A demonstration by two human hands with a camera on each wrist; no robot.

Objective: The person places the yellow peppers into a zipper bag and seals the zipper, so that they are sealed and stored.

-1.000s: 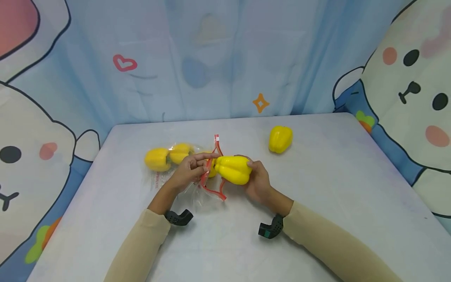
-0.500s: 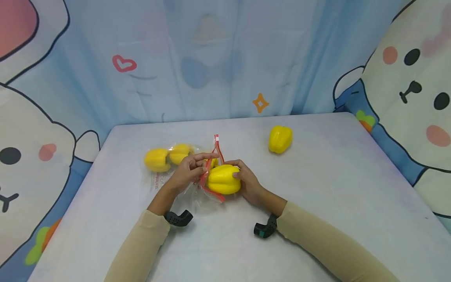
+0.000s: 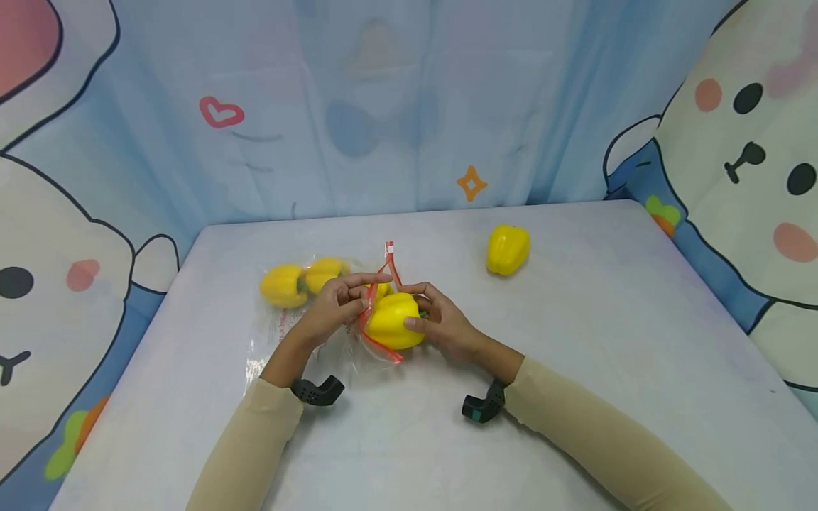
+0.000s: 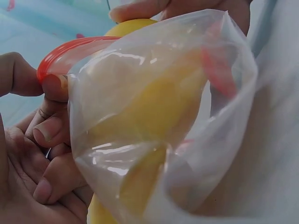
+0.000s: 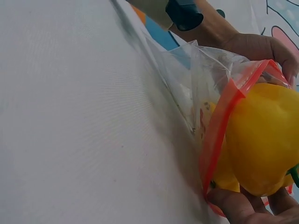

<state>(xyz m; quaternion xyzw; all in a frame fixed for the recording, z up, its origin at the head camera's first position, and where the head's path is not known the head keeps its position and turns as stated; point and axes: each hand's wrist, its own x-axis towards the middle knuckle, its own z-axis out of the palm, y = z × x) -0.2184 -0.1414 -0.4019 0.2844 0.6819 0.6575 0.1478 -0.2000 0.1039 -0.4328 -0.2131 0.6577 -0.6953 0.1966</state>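
My right hand (image 3: 447, 325) grips a yellow bell pepper (image 3: 393, 323) at the mouth of a clear zip bag (image 5: 217, 126). In the right wrist view, the pepper's green stem shows at the frame's edge, and its body sits partly within the red-rimmed opening. With thumb and fingers, my left hand (image 3: 339, 306) pinches the red rim (image 4: 49, 58) of the bag. Inside the bag lie several more yellow peppers, including a pepper at the far left (image 3: 283, 286) and another beside it (image 3: 326, 274). One behind the gripped pepper is mostly hidden.
A single yellow bell pepper (image 3: 508, 250) rests at the back right of the white-covered table (image 3: 575, 298). Behind the table's far edge hangs a blue curtain (image 3: 409, 142) with cartoon prints.
My right hand has carried the pepper left and slightly down into the bag's mouth, and its stem now faces right. My left hand keeps its hold on the rim.
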